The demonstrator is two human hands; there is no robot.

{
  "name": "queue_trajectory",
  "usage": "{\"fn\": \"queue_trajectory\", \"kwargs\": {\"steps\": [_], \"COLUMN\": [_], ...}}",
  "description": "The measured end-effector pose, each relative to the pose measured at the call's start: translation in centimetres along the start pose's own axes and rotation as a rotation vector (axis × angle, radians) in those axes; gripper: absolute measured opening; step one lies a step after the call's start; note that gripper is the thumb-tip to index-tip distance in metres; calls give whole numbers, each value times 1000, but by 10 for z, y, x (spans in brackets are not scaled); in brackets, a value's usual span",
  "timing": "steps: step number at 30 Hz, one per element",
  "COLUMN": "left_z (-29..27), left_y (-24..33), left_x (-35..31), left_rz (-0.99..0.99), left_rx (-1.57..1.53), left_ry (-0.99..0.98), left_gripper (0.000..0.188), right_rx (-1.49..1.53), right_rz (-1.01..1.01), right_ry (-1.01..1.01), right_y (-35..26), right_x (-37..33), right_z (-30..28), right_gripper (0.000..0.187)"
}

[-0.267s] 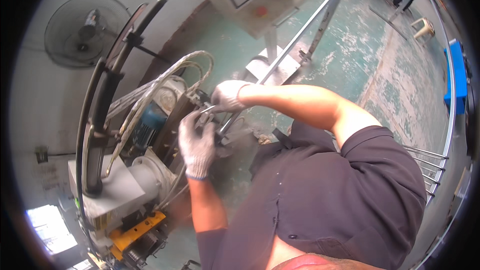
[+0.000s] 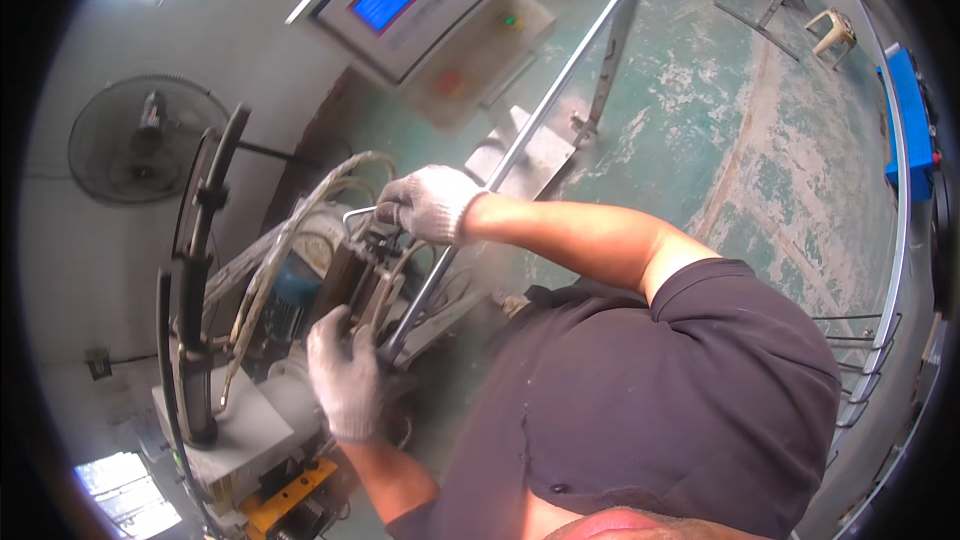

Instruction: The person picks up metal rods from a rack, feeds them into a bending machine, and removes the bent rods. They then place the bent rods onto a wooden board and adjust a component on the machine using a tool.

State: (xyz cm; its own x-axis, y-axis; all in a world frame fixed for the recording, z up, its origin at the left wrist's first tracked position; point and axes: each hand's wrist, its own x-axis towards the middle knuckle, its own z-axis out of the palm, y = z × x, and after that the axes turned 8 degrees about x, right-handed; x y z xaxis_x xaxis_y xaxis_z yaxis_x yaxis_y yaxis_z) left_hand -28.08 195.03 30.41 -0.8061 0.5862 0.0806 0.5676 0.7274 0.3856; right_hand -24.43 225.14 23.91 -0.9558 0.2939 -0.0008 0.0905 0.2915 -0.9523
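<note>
My right hand [image 2: 430, 204], in a pale knitted glove with grey fingers, is closed on a thin bent metal rod [image 2: 352, 214]. The rod's bent end sticks out beyond the fingers, above the machine's clamp-like head [image 2: 378, 244]; its other end is hidden by the glove. Lower left, my gloved left hand [image 2: 345, 372] has its thumb and fingers apart, with nothing visible between them. It is beside the machine, near the lower end of a long metal bar [image 2: 425, 292]. The bar slants up past my right wrist, which partly covers it.
A control panel [image 2: 400, 15] with a blue screen stands ahead. Hoses [image 2: 270, 260], a blue motor [image 2: 290, 295] and a black curved arm [image 2: 195, 290] crowd the left. Beyond them is a fan [image 2: 145, 140]. Bent wire pieces [image 2: 868, 350] hang from a rail at right.
My left hand has come away from the rod and moved down-left, its fingers apart. My right hand keeps the rod, now over the machine head. The view has shifted, showing more of the panel.
</note>
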Motion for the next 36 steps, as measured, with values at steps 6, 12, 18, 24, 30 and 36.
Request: {"fn": "queue_trajectory", "kwargs": {"steps": [6,12,18,24,30,36], "left_z": [109,274,362,422,435,453], "left_y": [175,344,474,600,611,624], "left_x": [86,196,290,354,376,380], "left_rz": [-124,265,76,-34,-406,-596], "left_rx": [-253,-188,-172,189,271,353], "left_ry": [-20,-59,-22,290,163,357], "left_gripper": [34,40,38,20,29,23], "right_rx": [232,376,483,245,-9,27], "right_rz": [-137,-36,-62,135,467,749], "right_ry": [295,517,717,825,873,674], "right_y": [96,162,220,301,478,571], "right_x": [-51,-88,-65,-56,-96,-17], "right_z": [-180,-364,-568,-786,-939,-1018], "right_gripper": [19,15,15,19,26,23]}}
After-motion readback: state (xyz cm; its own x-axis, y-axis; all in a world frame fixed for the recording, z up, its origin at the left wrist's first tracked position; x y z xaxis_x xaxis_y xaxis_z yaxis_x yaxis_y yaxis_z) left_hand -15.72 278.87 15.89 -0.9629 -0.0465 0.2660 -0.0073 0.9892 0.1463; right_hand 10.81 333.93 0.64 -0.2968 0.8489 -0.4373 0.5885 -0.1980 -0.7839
